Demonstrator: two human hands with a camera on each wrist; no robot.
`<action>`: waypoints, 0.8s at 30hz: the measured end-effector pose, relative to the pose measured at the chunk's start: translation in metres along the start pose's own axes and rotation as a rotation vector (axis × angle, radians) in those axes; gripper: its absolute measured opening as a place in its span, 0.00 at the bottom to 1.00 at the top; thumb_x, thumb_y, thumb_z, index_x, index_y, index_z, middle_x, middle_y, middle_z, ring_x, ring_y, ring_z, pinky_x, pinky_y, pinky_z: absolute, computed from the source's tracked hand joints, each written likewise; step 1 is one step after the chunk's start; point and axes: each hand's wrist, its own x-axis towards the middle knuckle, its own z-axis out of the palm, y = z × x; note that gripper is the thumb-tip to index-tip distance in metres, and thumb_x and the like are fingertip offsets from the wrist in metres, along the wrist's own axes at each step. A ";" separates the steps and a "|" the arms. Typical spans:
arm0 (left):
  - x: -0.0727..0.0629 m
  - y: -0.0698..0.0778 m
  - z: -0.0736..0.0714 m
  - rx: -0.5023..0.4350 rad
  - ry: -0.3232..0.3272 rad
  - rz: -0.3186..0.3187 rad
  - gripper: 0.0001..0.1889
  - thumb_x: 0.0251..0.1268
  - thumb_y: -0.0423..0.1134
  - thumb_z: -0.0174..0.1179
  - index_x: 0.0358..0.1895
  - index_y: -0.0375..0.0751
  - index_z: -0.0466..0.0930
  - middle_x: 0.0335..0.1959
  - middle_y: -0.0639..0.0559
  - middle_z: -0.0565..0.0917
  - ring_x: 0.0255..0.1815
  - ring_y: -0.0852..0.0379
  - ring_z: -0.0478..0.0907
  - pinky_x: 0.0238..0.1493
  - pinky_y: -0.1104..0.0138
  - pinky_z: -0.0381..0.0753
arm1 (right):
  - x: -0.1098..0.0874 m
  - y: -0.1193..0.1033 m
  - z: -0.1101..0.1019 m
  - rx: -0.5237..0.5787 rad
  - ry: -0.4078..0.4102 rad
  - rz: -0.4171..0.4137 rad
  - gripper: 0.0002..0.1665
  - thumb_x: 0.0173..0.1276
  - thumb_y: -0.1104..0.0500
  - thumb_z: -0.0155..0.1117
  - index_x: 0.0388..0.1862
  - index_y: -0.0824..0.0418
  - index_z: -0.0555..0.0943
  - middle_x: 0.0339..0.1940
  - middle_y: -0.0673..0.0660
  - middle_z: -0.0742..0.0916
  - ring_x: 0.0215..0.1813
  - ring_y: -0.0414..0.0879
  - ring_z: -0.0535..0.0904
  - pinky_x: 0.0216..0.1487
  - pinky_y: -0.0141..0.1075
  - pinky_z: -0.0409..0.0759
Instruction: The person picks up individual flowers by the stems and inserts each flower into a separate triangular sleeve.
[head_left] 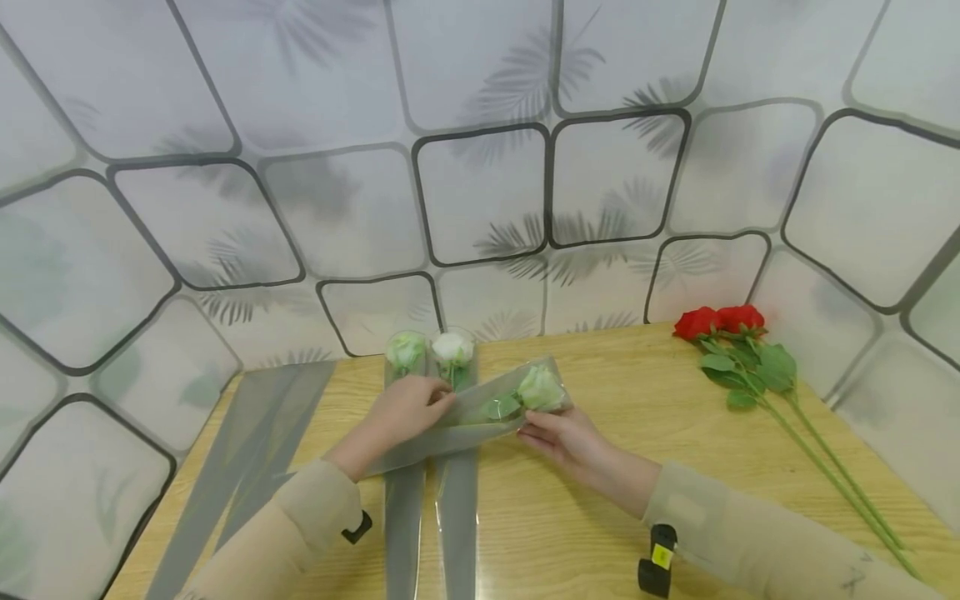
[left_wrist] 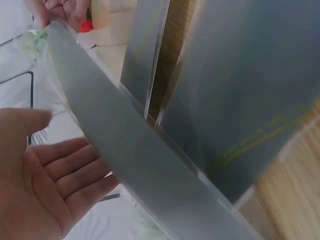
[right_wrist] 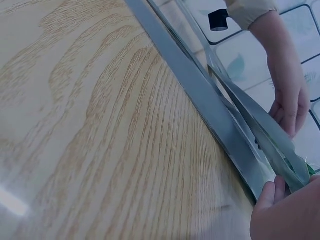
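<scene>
A pale green rose [head_left: 540,388] lies inside a grey-backed, clear-fronted flower sleeve [head_left: 457,435], held slantwise over two other sleeved roses. My right hand [head_left: 566,442] pinches the sleeve's edge just below the bloom, thumb on top. At the sleeve's middle is my left hand [head_left: 405,408], its thumb apart from the fingers. In the left wrist view this left hand [left_wrist: 55,175] shows relaxed fingers against the sleeve's edge, gripping nothing. Beneath, a light green rose [head_left: 406,350] and a white rose [head_left: 453,348] lie side by side in their own sleeves.
Flat grey sleeves [head_left: 255,450] lie overlapping on the left of the wooden table [head_left: 592,517]. Red roses [head_left: 738,319] with long bare stems rest at the right. A patterned wall covering [head_left: 480,200] rises behind the table's far edge.
</scene>
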 end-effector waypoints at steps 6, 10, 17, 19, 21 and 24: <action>-0.003 -0.007 -0.003 -0.007 -0.100 0.033 0.13 0.77 0.44 0.64 0.53 0.41 0.90 0.48 0.47 0.93 0.49 0.50 0.90 0.54 0.53 0.90 | -0.001 0.001 -0.002 0.020 0.008 0.005 0.34 0.82 0.69 0.53 0.80 0.73 0.52 0.48 0.55 0.85 0.48 0.42 0.87 0.67 0.38 0.85; -0.004 -0.006 -0.005 -0.081 -0.127 0.030 0.09 0.74 0.41 0.68 0.49 0.41 0.92 0.45 0.48 0.94 0.47 0.52 0.91 0.52 0.57 0.91 | -0.001 0.002 -0.006 0.005 -0.005 0.006 0.36 0.84 0.67 0.52 0.83 0.74 0.51 0.49 0.55 0.87 0.50 0.42 0.87 0.72 0.41 0.82; -0.006 0.001 -0.006 -0.140 -0.105 -0.001 0.05 0.66 0.37 0.74 0.41 0.41 0.93 0.41 0.49 0.94 0.40 0.55 0.91 0.46 0.61 0.91 | -0.001 0.002 -0.008 -0.024 -0.001 0.005 0.33 0.86 0.62 0.50 0.79 0.81 0.56 0.54 0.58 0.88 0.52 0.42 0.86 0.75 0.42 0.78; -0.007 0.005 -0.006 -0.165 -0.087 -0.008 0.04 0.66 0.37 0.75 0.39 0.41 0.94 0.39 0.49 0.94 0.36 0.59 0.89 0.41 0.65 0.90 | -0.002 0.001 -0.007 -0.026 0.016 0.005 0.33 0.86 0.61 0.50 0.78 0.81 0.58 0.57 0.61 0.87 0.53 0.43 0.86 0.76 0.44 0.77; -0.008 0.009 -0.005 -0.203 -0.061 -0.016 0.03 0.66 0.36 0.74 0.38 0.40 0.94 0.36 0.49 0.94 0.31 0.60 0.88 0.35 0.68 0.89 | -0.002 0.001 -0.007 -0.033 0.018 0.005 0.32 0.86 0.60 0.50 0.77 0.81 0.59 0.58 0.62 0.87 0.54 0.44 0.86 0.77 0.45 0.76; -0.007 0.016 -0.004 -0.257 -0.007 -0.048 0.03 0.66 0.36 0.74 0.38 0.40 0.93 0.35 0.50 0.94 0.29 0.62 0.87 0.33 0.70 0.87 | -0.002 0.001 -0.005 -0.059 -0.008 -0.005 0.29 0.85 0.61 0.51 0.74 0.81 0.63 0.55 0.60 0.89 0.53 0.44 0.87 0.76 0.45 0.77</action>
